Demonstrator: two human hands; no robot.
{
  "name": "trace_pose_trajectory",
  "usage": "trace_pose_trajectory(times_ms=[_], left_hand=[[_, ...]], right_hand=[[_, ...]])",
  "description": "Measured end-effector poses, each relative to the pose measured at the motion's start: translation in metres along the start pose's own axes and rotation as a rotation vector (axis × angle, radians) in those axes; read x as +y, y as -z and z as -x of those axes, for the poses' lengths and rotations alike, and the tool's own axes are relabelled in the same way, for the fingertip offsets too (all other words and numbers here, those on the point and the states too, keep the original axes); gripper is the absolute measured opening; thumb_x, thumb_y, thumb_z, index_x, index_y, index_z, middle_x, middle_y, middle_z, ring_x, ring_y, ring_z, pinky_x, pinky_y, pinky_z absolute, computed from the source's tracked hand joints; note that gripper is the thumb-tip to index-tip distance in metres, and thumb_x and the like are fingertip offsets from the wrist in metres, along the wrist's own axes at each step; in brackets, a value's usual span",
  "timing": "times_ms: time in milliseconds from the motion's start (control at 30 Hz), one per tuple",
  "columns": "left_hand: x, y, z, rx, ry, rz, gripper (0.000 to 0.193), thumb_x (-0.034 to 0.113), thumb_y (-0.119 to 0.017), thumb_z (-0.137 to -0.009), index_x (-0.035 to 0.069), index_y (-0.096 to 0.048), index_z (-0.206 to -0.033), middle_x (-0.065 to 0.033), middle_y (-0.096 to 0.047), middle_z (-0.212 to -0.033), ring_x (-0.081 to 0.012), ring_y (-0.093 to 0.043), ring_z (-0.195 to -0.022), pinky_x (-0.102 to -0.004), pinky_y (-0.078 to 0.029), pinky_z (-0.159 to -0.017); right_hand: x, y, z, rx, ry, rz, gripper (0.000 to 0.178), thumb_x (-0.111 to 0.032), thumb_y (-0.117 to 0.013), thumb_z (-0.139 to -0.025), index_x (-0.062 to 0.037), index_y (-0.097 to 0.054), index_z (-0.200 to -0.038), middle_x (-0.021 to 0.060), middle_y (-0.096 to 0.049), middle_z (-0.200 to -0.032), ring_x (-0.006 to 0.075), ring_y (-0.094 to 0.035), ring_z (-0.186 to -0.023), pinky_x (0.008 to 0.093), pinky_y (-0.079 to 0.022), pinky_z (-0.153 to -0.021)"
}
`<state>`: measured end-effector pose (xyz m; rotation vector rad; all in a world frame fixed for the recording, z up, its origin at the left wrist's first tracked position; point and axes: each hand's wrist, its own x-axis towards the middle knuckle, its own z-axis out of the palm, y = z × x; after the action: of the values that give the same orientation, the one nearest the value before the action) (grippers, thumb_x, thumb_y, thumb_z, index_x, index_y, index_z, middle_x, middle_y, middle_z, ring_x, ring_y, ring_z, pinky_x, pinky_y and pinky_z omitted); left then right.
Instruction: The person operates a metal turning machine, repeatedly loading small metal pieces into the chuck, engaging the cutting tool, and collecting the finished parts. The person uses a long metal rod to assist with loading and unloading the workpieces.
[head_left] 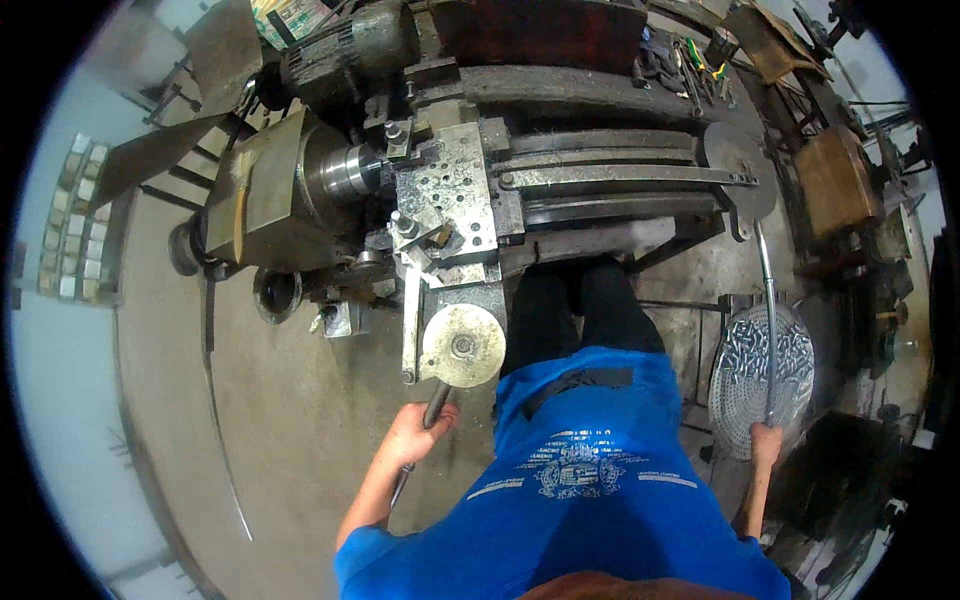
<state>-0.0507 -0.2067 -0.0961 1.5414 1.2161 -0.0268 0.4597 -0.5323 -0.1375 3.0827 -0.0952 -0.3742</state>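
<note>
My left hand (425,430) is closed round a dark metal lever (437,402). That lever runs up to a round metal disc (462,345) at the near end of the cross slide (455,190) of a small lathe. Further right, my right hand (767,443) grips the lower end of a long shiny lever (768,290). Its upper end meets a grey round plate (738,165) at the right of the lathe bed. Two clamped tool holders sit on the slide, beside the steel spindle nose (350,172). Whether a workpiece sits in the spindle is too small to tell.
A perforated round basket (735,415) with many small shiny metal parts stands under the right lever. A brush (240,205) lies on the headstock cover (275,190). A motor (350,55) is behind it. Hand tools (695,70) lie at the back right. A thin rod (225,440) extends at left.
</note>
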Motion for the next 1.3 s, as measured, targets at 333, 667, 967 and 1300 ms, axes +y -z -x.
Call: trace_pose_trajectory(times_ms=[333,667,967,1300], left_hand=[[-0.001,0.003,-0.001,-0.043,0.065,0.003,0.018,0.012,-0.057,-0.080,0.005,-0.066,-0.094,-0.0094,-0.068,-0.084,-0.0213,-0.064,-0.080,-0.0325,-0.048,-0.074],[-0.003,-0.001,0.001,-0.009,0.038,0.010,0.018,0.012,-0.058,-0.080,0.005,-0.066,-0.094,-0.0089,-0.067,-0.086,-0.0196,-0.064,-0.080,-0.0316,-0.048,-0.073],[-0.002,-0.003,0.003,0.081,0.041,-0.071,0.015,0.008,-0.058,-0.080,0.005,-0.065,-0.092,-0.0063,-0.068,-0.088,-0.0165,-0.063,-0.079,-0.0311,-0.048,-0.073],[-0.001,-0.003,0.002,0.068,0.105,-0.165,0.021,0.003,-0.054,-0.081,0.003,-0.060,-0.101,-0.0064,-0.066,-0.088,-0.0158,-0.062,-0.082,-0.0301,-0.049,-0.074]], right_hand=[[0.096,-0.081,-0.061,-0.084,0.688,0.338,0.036,-0.022,-0.055,-0.063,0.0038,-0.058,-0.088,0.0260,-0.061,-0.087,0.0419,-0.057,-0.082,0.0438,-0.045,-0.076],[-0.058,-0.022,0.010,0.130,0.374,-0.394,0.055,-0.024,-0.057,-0.065,-0.0086,-0.056,-0.118,0.0220,-0.062,-0.095,0.0398,-0.058,-0.089,0.0455,-0.044,-0.079],[-0.180,0.006,-0.119,0.395,0.589,-0.063,0.060,-0.034,-0.057,-0.069,-0.0215,-0.049,-0.127,0.0175,-0.065,-0.092,0.0382,-0.061,-0.075,0.0476,-0.047,-0.064],[-0.308,0.082,-0.305,0.547,0.553,0.454,0.044,-0.035,-0.047,-0.082,-0.0274,-0.051,-0.125,0.0023,-0.053,-0.121,0.0280,-0.048,-0.112,0.0570,-0.036,-0.090]])
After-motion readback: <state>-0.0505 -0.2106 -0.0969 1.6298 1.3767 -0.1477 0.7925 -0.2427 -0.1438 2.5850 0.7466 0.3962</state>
